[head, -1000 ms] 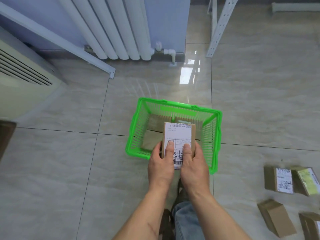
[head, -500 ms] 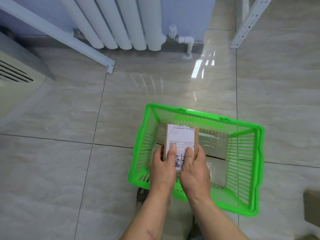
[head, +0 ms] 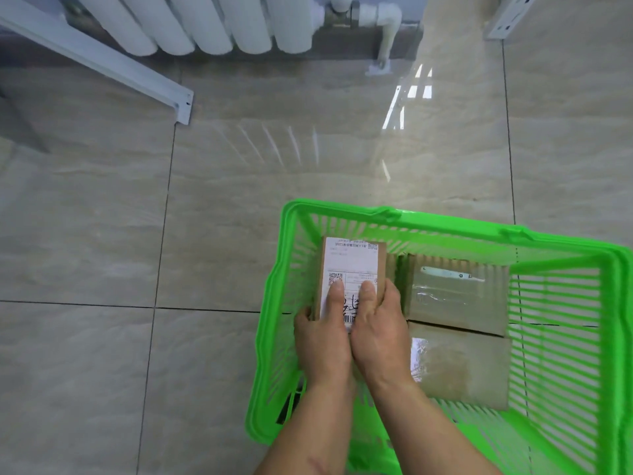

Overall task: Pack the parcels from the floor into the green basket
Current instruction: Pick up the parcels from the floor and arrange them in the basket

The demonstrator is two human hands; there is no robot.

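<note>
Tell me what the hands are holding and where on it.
Both hands, left and right, hold a labelled parcel by its near end, thumbs on the label, over the basket.

I am holding a labelled parcel [head: 351, 269] inside the green basket [head: 561, 248], against its 9 o'clock wall, with my left hand [head: 323, 341] and right hand [head: 378, 332] side by side at its near end. Both thumbs are lying on the white label while my fingers are wrapping the cardboard edges in a two-handed grip. Toward 3 o'clock, two plain parcels are lying flat in the basket: a taped parcel [head: 455, 296] and a nearer parcel [head: 466, 368]. A white radiator [head: 205, 22] is standing at 11 o'clock beyond the tiled floor [head: 102, 234].
</note>
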